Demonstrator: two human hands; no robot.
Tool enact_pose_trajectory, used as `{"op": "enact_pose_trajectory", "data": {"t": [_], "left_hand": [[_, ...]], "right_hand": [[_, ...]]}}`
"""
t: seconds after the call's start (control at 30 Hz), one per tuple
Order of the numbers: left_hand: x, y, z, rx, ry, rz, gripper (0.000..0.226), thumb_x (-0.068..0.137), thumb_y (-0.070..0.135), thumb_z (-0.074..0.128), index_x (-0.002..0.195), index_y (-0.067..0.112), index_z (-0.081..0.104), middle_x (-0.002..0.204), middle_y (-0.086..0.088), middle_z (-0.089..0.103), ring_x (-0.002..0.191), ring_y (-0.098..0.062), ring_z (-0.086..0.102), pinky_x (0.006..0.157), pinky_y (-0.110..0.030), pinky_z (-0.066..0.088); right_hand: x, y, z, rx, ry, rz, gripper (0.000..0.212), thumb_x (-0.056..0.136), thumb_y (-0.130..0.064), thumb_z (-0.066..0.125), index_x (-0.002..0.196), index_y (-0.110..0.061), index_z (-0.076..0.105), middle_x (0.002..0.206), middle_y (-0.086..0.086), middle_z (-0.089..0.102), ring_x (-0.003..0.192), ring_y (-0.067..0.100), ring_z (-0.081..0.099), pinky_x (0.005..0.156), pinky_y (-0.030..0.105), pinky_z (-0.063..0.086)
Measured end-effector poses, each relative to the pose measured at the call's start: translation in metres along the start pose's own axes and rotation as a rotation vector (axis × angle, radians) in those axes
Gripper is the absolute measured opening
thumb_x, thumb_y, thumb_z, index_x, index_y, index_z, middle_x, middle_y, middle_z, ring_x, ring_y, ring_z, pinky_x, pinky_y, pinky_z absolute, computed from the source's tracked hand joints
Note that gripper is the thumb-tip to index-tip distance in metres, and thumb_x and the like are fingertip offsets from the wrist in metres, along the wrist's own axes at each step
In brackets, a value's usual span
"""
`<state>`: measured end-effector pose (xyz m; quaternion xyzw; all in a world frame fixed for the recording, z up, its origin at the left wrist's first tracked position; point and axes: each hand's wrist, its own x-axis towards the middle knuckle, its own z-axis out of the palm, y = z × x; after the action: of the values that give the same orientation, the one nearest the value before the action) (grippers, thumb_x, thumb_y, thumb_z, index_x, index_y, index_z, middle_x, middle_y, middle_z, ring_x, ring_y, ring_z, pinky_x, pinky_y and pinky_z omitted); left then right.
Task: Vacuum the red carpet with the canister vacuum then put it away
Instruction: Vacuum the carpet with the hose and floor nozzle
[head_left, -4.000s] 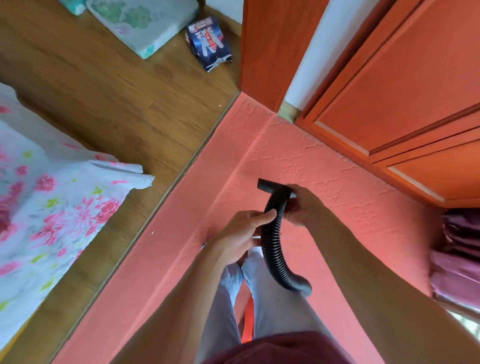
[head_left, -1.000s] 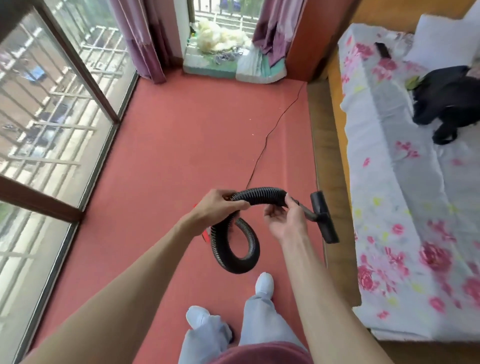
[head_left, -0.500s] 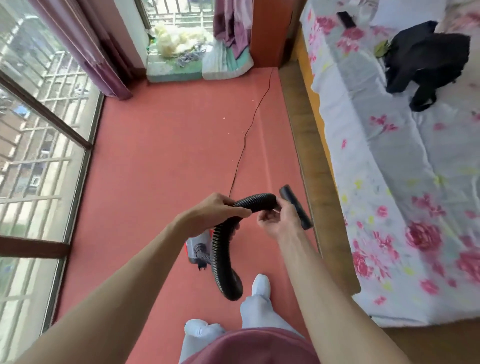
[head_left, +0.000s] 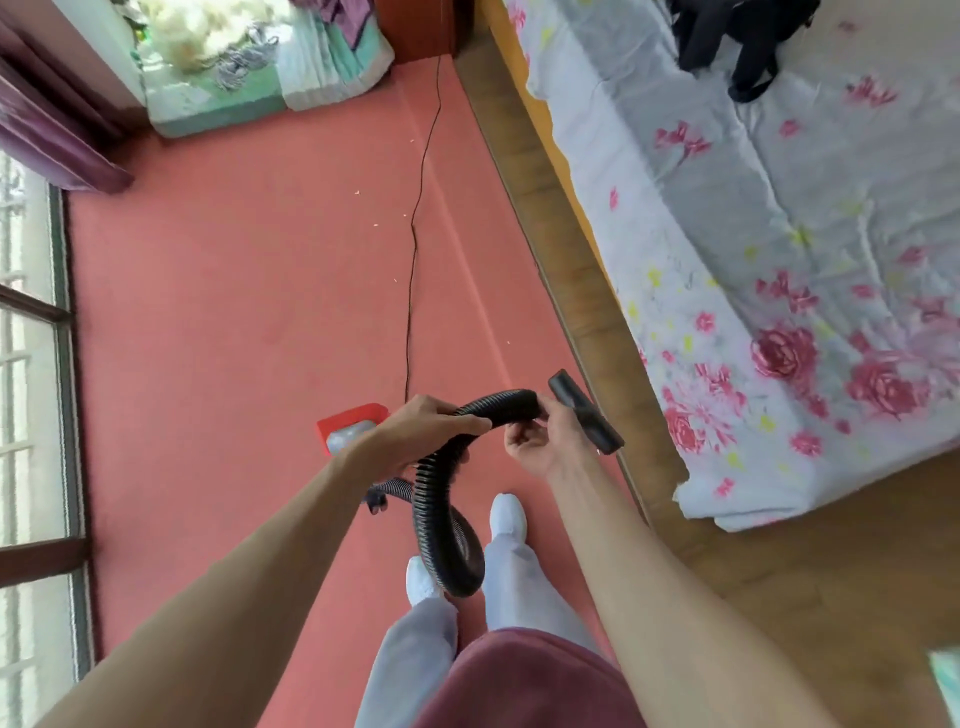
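— Red carpet (head_left: 234, 312) covers the floor on the window side of the bed (head_left: 779, 249), doesn't it?

— Yes, flat and short-piled, with a strip of wood-grain floor (head_left: 571, 270) between it and the bed's rumpled floral sheet. A few pale crumbs (head_left: 357, 193) lie on it.

— Where's the canister vacuum (head_left: 348, 423)?

— On the carpet, well apart from the bed. It has a boxy red plastic body with a greyish part, and the left forearm hides much of it. Its thin black power cord (head_left: 413, 260) runs away across the carpet, roughly parallel with the bed's edge.

— And the hose (head_left: 436, 509)?

— It's black, ribbed and flexible. It arches in the air between both hands with its free end pointing toward the bed. From the arch it drops in a loop in front of the person's white-clad feet (head_left: 509, 512), then curls back toward the canister, on the side away from the bed.

— The nozzle (head_left: 584, 418)?

— That's a smooth black plastic bar set crosswise on the hose's end. Its long axis runs roughly along the bed's edge, above the carpet margin nearest the bed.

— What are the hands doing?

— The left hand (head_left: 421, 431) wraps over the top of the arch, fingers curled round the ribs. The right hand (head_left: 540, 441), nearer the bed, grasps the hose's end just behind the nozzle, fingers curled.
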<state>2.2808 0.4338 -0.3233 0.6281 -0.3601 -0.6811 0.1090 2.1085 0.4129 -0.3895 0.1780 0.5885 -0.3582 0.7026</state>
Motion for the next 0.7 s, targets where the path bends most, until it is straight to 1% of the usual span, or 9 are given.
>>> {"op": "enact_pose_trajectory", "data": {"t": [0.07, 0.13, 0.23, 0.33, 0.47, 0.57, 0.7], "left_hand": [[0.003, -0.018, 0.011, -0.013, -0.049, -0.021, 0.031, 0.089, 0.028, 0.071, 0.097, -0.001, 0.068, 0.068, -0.013, 0.066, 0.061, -0.026, 0.06, 0.057, -0.034, 0.054], [0.003, -0.037, 0.021, -0.049, -0.095, -0.045, 0.034, 0.089, 0.027, 0.071, 0.102, -0.004, 0.067, 0.069, -0.014, 0.066, 0.063, -0.027, 0.062, 0.06, -0.036, 0.057], [0.001, -0.071, 0.035, -0.025, -0.175, -0.066, 0.036, 0.089, 0.029, 0.071, 0.105, -0.003, 0.068, 0.071, -0.014, 0.065, 0.061, -0.025, 0.062, 0.056, -0.031, 0.054], [-0.001, -0.097, 0.046, -0.014, -0.237, -0.089, 0.035, 0.091, 0.032, 0.069, 0.108, 0.001, 0.067, 0.069, -0.011, 0.063, 0.06, -0.023, 0.059, 0.055, -0.032, 0.053], [0.004, -0.12, 0.055, -0.027, -0.241, -0.095, 0.033, 0.092, 0.032, 0.068, 0.109, 0.004, 0.068, 0.068, -0.011, 0.063, 0.058, -0.023, 0.057, 0.054, -0.031, 0.052], [0.013, -0.136, 0.065, -0.031, -0.23, -0.099, 0.032, 0.091, 0.032, 0.069, 0.109, 0.006, 0.068, 0.071, -0.013, 0.063, 0.06, -0.024, 0.058, 0.055, -0.033, 0.052], [0.025, -0.167, 0.092, -0.077, -0.195, -0.125, 0.035, 0.09, 0.031, 0.071, 0.109, 0.001, 0.069, 0.069, -0.012, 0.061, 0.059, -0.024, 0.059, 0.055, -0.033, 0.053]], "right_hand": [[0.003, 0.01, -0.02, -0.008, 0.035, -0.022, 0.014, 0.095, -0.02, 0.06, 0.094, -0.007, 0.055, 0.08, 0.011, 0.055, 0.068, 0.017, 0.053, 0.056, 0.024, 0.044], [0.006, 0.019, -0.04, -0.032, 0.076, -0.039, 0.015, 0.094, -0.02, 0.061, 0.095, -0.007, 0.055, 0.077, 0.009, 0.054, 0.065, 0.016, 0.051, 0.055, 0.024, 0.044], [0.01, 0.042, -0.074, -0.043, 0.141, -0.054, 0.017, 0.093, -0.019, 0.062, 0.099, -0.006, 0.054, 0.075, 0.009, 0.054, 0.06, 0.016, 0.048, 0.054, 0.024, 0.044], [0.013, 0.064, -0.104, -0.049, 0.178, -0.044, 0.017, 0.093, -0.019, 0.062, 0.096, -0.005, 0.054, 0.073, 0.01, 0.055, 0.057, 0.016, 0.046, 0.053, 0.024, 0.043], [0.02, 0.081, -0.127, -0.001, 0.169, -0.034, 0.017, 0.092, -0.019, 0.063, 0.095, -0.004, 0.056, 0.071, 0.009, 0.054, 0.055, 0.016, 0.049, 0.052, 0.024, 0.042], [0.035, 0.088, -0.142, 0.042, 0.163, -0.024, 0.015, 0.092, -0.019, 0.064, 0.093, -0.006, 0.055, 0.068, 0.008, 0.053, 0.051, 0.014, 0.046, 0.05, 0.022, 0.04], [0.063, 0.09, -0.167, -0.013, 0.196, -0.016, 0.021, 0.092, -0.019, 0.064, 0.103, -0.005, 0.054, 0.072, 0.009, 0.053, 0.053, 0.016, 0.047, 0.051, 0.023, 0.039]]}}
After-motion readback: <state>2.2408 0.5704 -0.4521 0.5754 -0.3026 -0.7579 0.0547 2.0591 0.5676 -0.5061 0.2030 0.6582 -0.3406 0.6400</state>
